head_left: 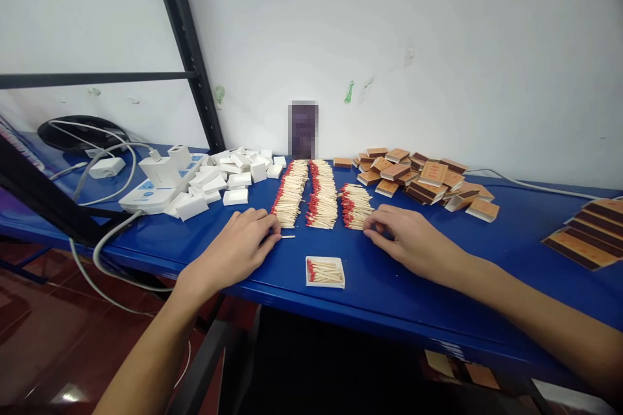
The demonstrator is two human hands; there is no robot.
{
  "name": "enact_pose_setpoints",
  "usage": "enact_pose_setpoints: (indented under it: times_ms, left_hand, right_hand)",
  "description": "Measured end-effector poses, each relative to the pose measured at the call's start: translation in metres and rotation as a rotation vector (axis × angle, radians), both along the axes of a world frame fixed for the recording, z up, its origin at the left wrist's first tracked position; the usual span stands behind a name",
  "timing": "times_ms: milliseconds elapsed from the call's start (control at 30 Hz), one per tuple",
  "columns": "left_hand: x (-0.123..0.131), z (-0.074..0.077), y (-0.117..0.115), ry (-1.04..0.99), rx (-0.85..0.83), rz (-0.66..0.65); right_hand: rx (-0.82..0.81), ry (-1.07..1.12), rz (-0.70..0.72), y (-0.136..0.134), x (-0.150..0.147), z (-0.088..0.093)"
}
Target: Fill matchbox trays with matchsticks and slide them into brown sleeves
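My left hand (243, 243) is closed in a pinch at the front of the left row of matches (291, 194). A single match (289, 237) sticks out to the right from its fingertips. My right hand (406, 240) is curled, thumb and fingertips together at the stick ends of the shorter right row of matches (357, 204); whether it grips any is hidden. Between them lies the middle row of matches (322, 198), red heads to the left. Nearer me, a white matchbox tray (341, 283) lies flat with several red-headed matches inside.
White matchbox trays (238, 179) are heaped at the back left, beside a power strip (156, 198) with chargers and cables. Brown matchbox sleeves (433, 173) are piled at the back right. Flat sleeves (596, 237) lie far right on the blue table (389, 298). A black shelf post (187, 45) rises at left.
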State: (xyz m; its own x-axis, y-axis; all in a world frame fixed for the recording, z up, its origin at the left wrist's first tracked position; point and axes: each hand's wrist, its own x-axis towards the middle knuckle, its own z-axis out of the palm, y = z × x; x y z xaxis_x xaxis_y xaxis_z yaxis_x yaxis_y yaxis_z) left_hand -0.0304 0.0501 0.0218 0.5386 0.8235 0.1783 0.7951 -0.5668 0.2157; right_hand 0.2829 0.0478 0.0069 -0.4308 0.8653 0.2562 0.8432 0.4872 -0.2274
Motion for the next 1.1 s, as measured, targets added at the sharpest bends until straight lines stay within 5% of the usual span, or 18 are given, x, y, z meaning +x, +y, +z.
enact_pose_setpoints:
  times_ms: [300,667,1100]
  left_hand:
    - [0.034,0.012,-0.036,-0.171,-0.113,-0.247]
    - [0.000,0.001,0.003,-0.186,0.078,0.020]
    - [-0.007,-0.001,0.013,-0.099,0.074,-0.003]
  right_hand:
    - [0.013,0.006,-0.001,0.004,0.004,-0.005]
    - [0.051,-0.086,0.042,-0.003,0.000,0.000]
    - [-0.053,-0.075,-0.004,-0.008,-0.004,0.007]
